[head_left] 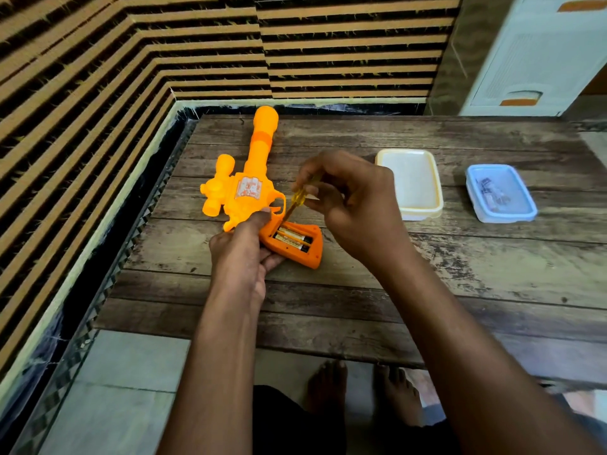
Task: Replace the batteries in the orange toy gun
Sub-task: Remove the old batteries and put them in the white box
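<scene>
1. Nearest the camera, two bare feet (361,389) stand on the pale floor under the near edge of the wooden table (460,274).
2. The left hand (243,254) grips the handle of the orange toy gun (249,192), thumb lying along the top edge of the grip, fingers curled beneath it.
3. The gun lies flat on the table's left part, barrel pointing away toward the striped wall (131,60). Its handle compartment is open, and two batteries (292,239) sit side by side inside.
4. The right hand (351,198) is just above and to the right of the handle, its fingers pinching a small screwdriver (295,201) with a yellow translucent handle. The shaft slants down toward the compartment's upper end; whether the tip touches anything is hard to tell.
5. Farther right, a cream-rimmed container (410,183) rests on the table.
6. Beside it, well apart from the gun, a blue lidded box (501,193) holds some small dark items, too blurred to name.
7. A white cabinet (538,54) stands in the far right corner.
</scene>
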{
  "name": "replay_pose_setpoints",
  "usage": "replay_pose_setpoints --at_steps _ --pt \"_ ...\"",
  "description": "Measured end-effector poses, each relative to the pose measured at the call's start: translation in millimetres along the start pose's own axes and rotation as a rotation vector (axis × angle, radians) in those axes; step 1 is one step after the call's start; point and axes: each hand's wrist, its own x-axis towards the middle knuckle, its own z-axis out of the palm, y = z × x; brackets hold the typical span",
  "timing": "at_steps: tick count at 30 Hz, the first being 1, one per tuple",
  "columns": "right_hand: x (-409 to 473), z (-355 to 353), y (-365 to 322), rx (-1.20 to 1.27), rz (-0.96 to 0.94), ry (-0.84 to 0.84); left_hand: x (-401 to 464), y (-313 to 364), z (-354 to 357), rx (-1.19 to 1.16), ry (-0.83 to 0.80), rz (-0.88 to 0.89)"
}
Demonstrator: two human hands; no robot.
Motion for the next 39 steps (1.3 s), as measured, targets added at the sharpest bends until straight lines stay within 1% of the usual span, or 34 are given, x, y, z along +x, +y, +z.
replay_pose_setpoints --at_steps 3,6,10,12,15,18,23,25,32,35,39 --pt "10 10 -2 0.039 -0.004 -0.067 1 0 -1 0.004 -0.012 0.004" --pt "30 15 -7 -0.006 -0.026 -0.161 1 -1 -2 0.001 -0.043 0.005" --pt "57 25 -10 -0.038 0.0 -0.295 3 0 -3 -0.022 -0.048 -0.014" --pt "65 30 -7 -0.018 0.044 -0.336 4 0 -4 -0.039 -0.052 -0.023" --pt "77 35 1 0.023 0.169 -0.377 4 0 -4 -0.055 -0.051 -0.033" --pt "88 42 4 -0.033 0.214 -0.421 4 1 -3 -0.054 -0.041 -0.047" --pt "104 46 -6 -0.168 0.224 -0.508 4 1 -4 -0.035 -0.033 -0.05" --pt "108 43 -11 -0.187 0.228 -0.546 4 2 -3 -0.032 -0.031 -0.051" --pt "111 41 -18 -0.215 0.256 -0.57 2 3 -2 -0.042 -0.029 -0.045" --pt "112 38 -22 -0.237 0.239 -0.562 2 4 -2 -0.041 -0.024 -0.042" --pt "107 26 -22 -0.165 0.318 -0.522 3 4 -1 -0.048 -0.035 -0.045"
